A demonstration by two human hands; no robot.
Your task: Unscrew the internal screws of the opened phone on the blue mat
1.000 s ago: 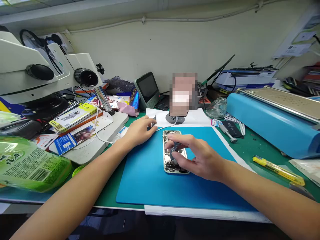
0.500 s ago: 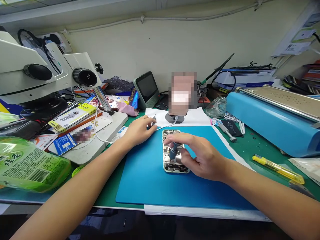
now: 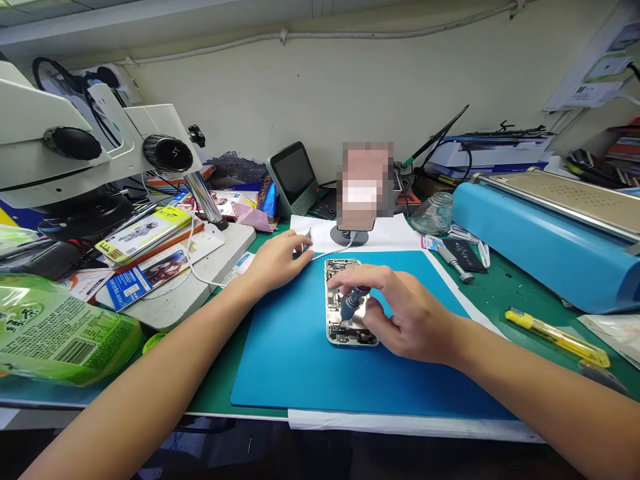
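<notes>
My right hand (image 3: pixel 400 310) pinches a small dark grey-blue screwdriver (image 3: pixel 353 301) between thumb and fingers. The driver leans, its lower end on the lower left part of an opened phone (image 3: pixel 336 293), whose inner boards and metal parts are exposed. My fingers cover part of the phone's upper right side. The phone lies face up on a blue mat (image 3: pixel 295 360). Beyond the mat's far left edge, my left hand (image 3: pixel 280 261) rests with its fingers curled at a small grey pointed tool (image 3: pixel 306 241); most of that tool is hidden.
A microscope (image 3: pixel 115 153) stands at left, near a green bottle (image 3: pixel 65 333). Behind the mat a phone on a round stand (image 3: pixel 350 237) has a white cable. At right are a blue machine (image 3: pixel 540 247), a glass jar (image 3: pixel 434 215) and a yellow cutter (image 3: pixel 555 335).
The screwdriver in my right hand tilts a little further right at its top, with the fingers shifted slightly. My left hand and the opened phone stay in place.
</notes>
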